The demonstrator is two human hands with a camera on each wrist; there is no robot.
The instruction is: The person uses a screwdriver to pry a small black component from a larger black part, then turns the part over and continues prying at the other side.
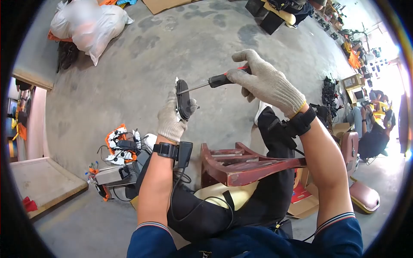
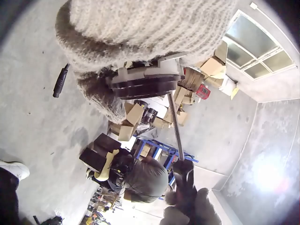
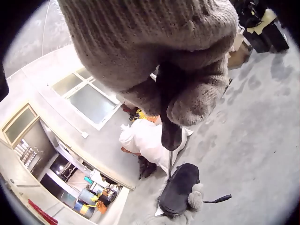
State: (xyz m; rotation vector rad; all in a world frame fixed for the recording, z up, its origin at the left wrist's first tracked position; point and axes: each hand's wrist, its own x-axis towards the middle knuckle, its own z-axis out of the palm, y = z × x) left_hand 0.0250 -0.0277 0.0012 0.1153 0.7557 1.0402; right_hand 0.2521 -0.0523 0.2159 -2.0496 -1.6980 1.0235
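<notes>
My gloved left hand [image 1: 170,121] holds an elongated black part [image 1: 183,99] with rounded ends, its fingers and thumb around it. A pale backing shows along that part's edge in the left wrist view. In my gloved right hand [image 1: 272,86] is a screwdriver [image 1: 218,80] with a black and red handle, gripped between thumb and fingers. Its metal shaft [image 2: 176,129] points at the black part, the tip right at its edge near one end. A short black cable plug [image 3: 224,198] hangs beside the part in both wrist views.
A red wooden stool [image 1: 241,170] stands between my legs. Orange and white parts [image 1: 120,144] lie on the floor by a metal unit [image 1: 112,175] at left. White sacks [image 1: 97,30] sit at the back left. Another person [image 2: 145,178] is further off, near cardboard boxes [image 2: 132,121].
</notes>
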